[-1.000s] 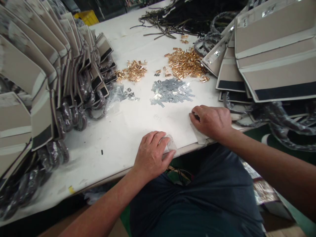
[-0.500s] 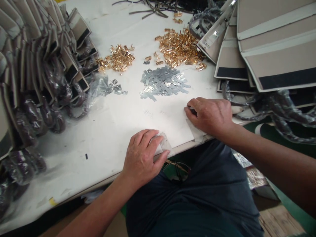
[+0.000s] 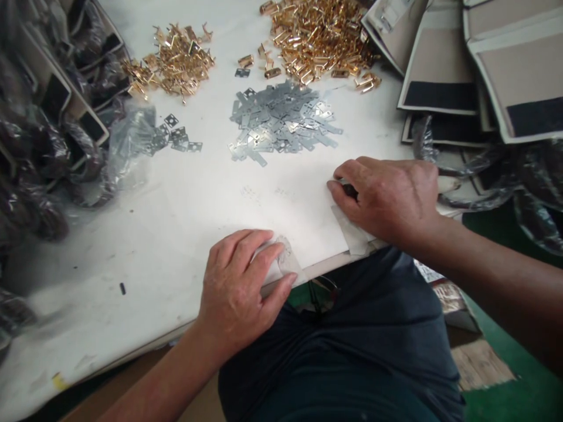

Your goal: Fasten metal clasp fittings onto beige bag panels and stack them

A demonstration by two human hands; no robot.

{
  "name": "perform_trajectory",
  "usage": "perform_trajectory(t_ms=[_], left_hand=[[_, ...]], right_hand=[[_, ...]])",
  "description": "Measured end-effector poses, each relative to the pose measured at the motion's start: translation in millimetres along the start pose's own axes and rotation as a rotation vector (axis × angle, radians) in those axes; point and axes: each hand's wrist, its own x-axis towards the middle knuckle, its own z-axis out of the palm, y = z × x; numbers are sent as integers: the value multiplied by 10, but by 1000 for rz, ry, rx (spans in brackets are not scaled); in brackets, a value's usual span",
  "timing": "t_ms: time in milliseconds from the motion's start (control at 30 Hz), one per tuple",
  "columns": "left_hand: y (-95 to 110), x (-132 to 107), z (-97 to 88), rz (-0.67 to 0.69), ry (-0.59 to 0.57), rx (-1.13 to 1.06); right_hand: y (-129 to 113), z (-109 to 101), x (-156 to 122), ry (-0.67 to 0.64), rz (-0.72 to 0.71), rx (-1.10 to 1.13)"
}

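My left hand lies at the table's front edge, fingers spread over a piece of clear tape stuck there. Nothing shows in its grasp. Further right, my right hand is curled on the table, thumb against fingers. Something dark shows in the gap by the thumb, and a pale, rounded end sticks out behind the hand; the grip covers most of it, so its kind is hidden. Beyond both hands lies a heap of flat grey metal plates. A second strip of tape is beneath my right wrist.
Gold metal clasps lie in a large heap and a smaller heap. Small square plates lie beside a plastic bag. Beige panels with wrapped handles crowd the left and right.
The view has moved closer and lower over the table, so the heaps appear larger and higher up. Both hands keep nearly the same pose and place on the table.
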Motion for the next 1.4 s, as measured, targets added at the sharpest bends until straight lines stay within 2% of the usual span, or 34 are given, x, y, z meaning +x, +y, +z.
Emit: perform_trajectory(t_ms=[633, 1000, 1200, 1300, 1367, 1400], left_hand=[[-2, 1, 19, -2, 1, -7], [37, -45, 18, 9, 42, -10], [-35, -46, 44, 8, 38, -18], [153, -51, -40, -24, 115, -116], [495, -110, -105, -53, 130, -258], [724, -166, -118, -49, 85, -331]], right_hand=[[-2, 14, -5, -9, 2, -25], [-18, 11, -47, 29, 21, 26], [-22, 52, -65, 74, 17, 2], [-35, 40, -82, 80, 25, -10], [-45, 22, -95, 79, 21, -15], [-51, 13, -101, 81, 20, -18]])
